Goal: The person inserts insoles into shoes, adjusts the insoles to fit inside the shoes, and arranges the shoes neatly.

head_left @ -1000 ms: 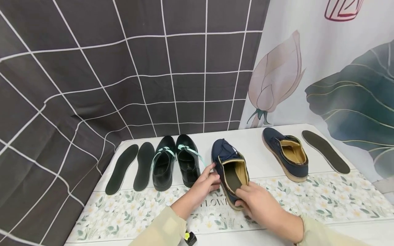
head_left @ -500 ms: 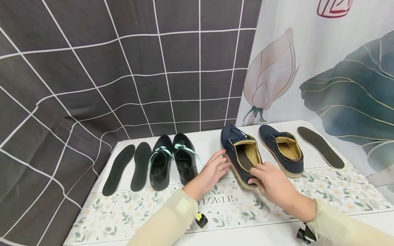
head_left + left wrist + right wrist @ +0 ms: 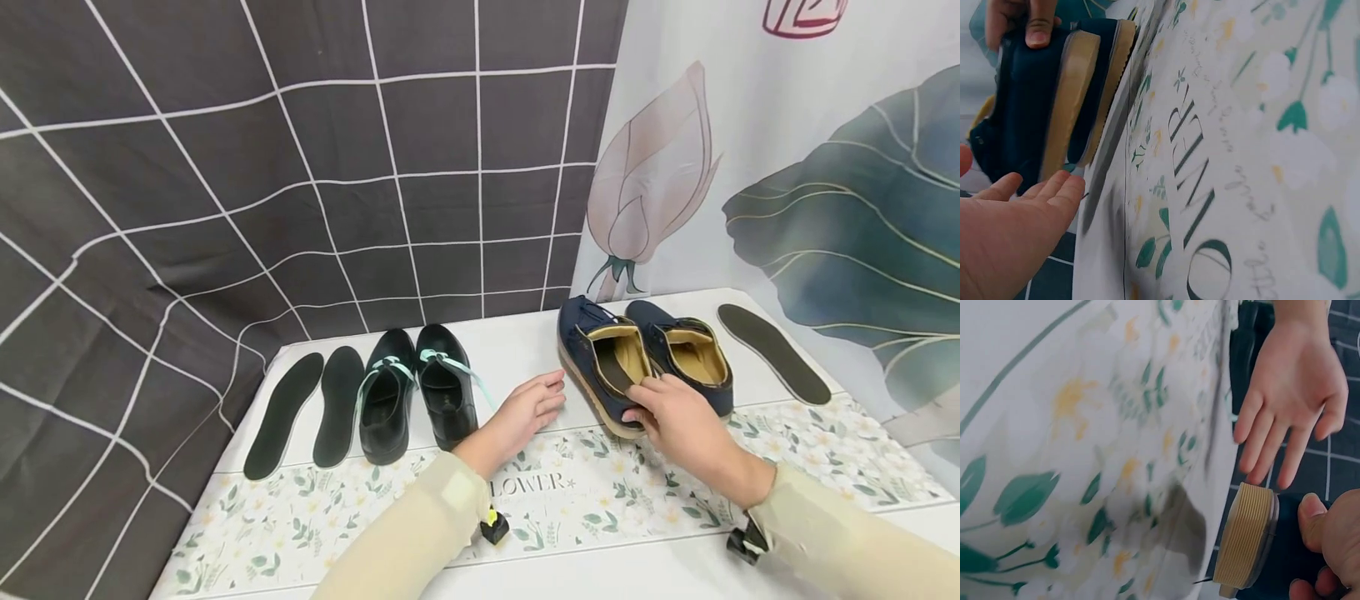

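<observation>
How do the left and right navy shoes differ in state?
The left navy shoe has a dark insole inside; the right navy shoe shows only tan lining in its visible opening. The right hand grips the left navy shoe; no hand holds the right navy shoe. Both have navy uppers and tan soles.

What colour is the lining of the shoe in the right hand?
The shoe has a golden-yellow lining; the head view shows it best.

Four shoes between loose insoles
</observation>
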`<state>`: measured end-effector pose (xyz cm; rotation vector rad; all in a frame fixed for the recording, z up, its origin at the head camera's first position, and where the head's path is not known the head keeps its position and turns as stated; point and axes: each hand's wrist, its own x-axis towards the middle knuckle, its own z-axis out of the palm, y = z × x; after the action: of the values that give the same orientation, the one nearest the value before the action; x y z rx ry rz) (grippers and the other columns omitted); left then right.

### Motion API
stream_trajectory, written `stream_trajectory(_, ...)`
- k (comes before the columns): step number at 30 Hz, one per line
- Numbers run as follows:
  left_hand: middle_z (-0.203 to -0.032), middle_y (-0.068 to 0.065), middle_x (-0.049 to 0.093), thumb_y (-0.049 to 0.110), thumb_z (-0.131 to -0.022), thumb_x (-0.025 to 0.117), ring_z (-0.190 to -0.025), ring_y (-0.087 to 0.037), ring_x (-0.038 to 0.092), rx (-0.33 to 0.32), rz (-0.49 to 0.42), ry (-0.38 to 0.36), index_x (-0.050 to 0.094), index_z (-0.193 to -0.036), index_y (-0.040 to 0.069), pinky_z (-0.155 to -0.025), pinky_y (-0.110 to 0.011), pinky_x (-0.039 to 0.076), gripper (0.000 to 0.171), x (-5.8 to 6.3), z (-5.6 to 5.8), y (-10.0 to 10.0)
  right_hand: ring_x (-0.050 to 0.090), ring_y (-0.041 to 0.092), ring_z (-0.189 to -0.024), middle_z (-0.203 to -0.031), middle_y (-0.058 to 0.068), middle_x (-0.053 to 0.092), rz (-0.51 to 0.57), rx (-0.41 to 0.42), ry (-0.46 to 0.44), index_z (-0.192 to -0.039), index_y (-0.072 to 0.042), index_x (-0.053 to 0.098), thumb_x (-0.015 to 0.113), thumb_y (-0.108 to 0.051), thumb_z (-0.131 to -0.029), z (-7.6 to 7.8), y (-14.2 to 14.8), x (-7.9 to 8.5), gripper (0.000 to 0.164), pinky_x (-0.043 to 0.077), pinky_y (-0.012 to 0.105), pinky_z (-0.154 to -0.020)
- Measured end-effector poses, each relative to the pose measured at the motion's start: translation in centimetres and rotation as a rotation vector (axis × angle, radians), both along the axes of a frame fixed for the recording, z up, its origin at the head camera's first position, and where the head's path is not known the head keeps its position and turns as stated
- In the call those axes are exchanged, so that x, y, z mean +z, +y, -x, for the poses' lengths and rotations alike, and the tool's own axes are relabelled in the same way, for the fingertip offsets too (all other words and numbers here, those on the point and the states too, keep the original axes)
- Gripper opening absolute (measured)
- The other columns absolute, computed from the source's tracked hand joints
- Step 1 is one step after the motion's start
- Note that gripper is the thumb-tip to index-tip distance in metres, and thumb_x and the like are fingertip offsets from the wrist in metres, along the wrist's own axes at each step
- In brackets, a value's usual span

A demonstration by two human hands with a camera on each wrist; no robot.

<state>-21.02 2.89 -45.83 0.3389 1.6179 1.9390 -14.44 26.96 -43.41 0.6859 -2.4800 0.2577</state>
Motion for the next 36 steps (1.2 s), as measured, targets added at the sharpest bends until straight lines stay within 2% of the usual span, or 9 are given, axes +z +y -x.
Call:
stream_trajectory(6, -0.160, -0.019, 0.032, 0.020, -0.101, 0.039, -0.148, -0.034, 0.033, 0.003, 0.028, -0.001, 0.032, -0.156, 0.005, -0.121, -0.047, 0.026, 0.057, -0.3, -0.4, -0.6, 0.047, 0.017, -0.073, -0.080, -0.005, 0.059, 0.000, -0.058, -0.077, -0.088, -0.013, 0.067, 0.084, -0.014, -0.078, 0.7, 1.0, -1.4, 0.019, 0.043, 0.036, -0.067)
stream_trajectory(13, -0.158, -0.018, 0.037, 0.022, -0.102, 0.042, -0.146, -0.032, 0.037, 0.030, 0.045, -0.004, 0.036, -0.155, 0.006, -0.120, -0.045, 0.027, 0.056, -0.6, -0.9, -0.9, 0.050, 0.018, -0.072, -0.082, -0.003, 0.063, -0.018, -0.098, -0.104, -0.090, -0.010, 0.070, 0.083, -0.017, -0.079, 1.3, 2.0, -3.0, 0.019, 0.046, 0.037, -0.066)
stream_trajectory(17, -0.158, -0.017, 0.038, 0.023, -0.102, 0.042, -0.146, -0.031, 0.037, 0.009, 0.068, 0.030, 0.041, -0.153, 0.007, -0.120, -0.045, 0.028, 0.053, -0.4, -1.4, -1.2, 0.053, 0.019, -0.073, -0.084, -0.002, 0.065, -0.018, -0.110, -0.104, -0.094, -0.008, 0.071, 0.084, -0.020, -0.078, 1.1, 2.1, -3.1, 0.023, 0.049, 0.038, -0.065)
stream_trajectory(21, -0.158, -0.016, 0.038, 0.025, -0.102, 0.042, -0.146, -0.031, 0.038, -0.032, 0.085, 0.056, 0.042, -0.152, 0.008, -0.120, -0.045, 0.028, 0.054, -0.2, -2.0, -1.5, 0.059, 0.023, -0.077, -0.090, 0.002, 0.066, -0.043, -0.111, -0.128, -0.101, -0.006, 0.071, 0.084, -0.023, -0.079, 1.3, 2.1, -2.6, 0.031, 0.052, 0.041, -0.069)
stream_trajectory(24, -0.158, -0.014, 0.039, 0.027, -0.102, 0.042, -0.145, -0.029, 0.039, -0.048, 0.098, 0.056, 0.041, -0.153, 0.009, -0.119, -0.043, 0.030, 0.054, -0.3, -2.3, -1.8, 0.063, 0.025, -0.083, -0.097, 0.006, 0.065, -0.056, -0.115, -0.184, -0.109, -0.005, 0.070, 0.083, -0.025, -0.081, 1.3, 2.2, -2.1, 0.038, 0.053, 0.043, -0.071)
stream_trajectory(30, -0.156, -0.014, 0.043, 0.025, -0.101, 0.048, -0.144, -0.025, 0.041, -0.044, 0.108, 0.073, 0.042, -0.152, 0.007, -0.118, -0.040, 0.033, 0.055, -0.8, -2.6, -2.5, 0.064, 0.021, -0.079, -0.110, 0.012, 0.062, -0.011, -0.139, -0.247, -0.121, -0.005, 0.066, 0.079, -0.029, -0.086, 0.9, 2.9, -0.9, 0.045, 0.051, 0.037, -0.060)
stream_trajectory(36, -0.155, -0.015, 0.043, 0.025, -0.101, 0.051, -0.144, -0.023, 0.041, -0.037, 0.115, 0.096, 0.040, -0.153, 0.006, -0.118, -0.042, 0.032, 0.056, -1.0, -2.8, -3.4, 0.065, 0.034, -0.093, -0.116, 0.017, 0.061, 0.025, -0.197, -0.245, -0.124, -0.004, 0.064, 0.072, -0.034, -0.092, 0.6, 4.2, 0.8, 0.044, 0.054, 0.051, -0.069)
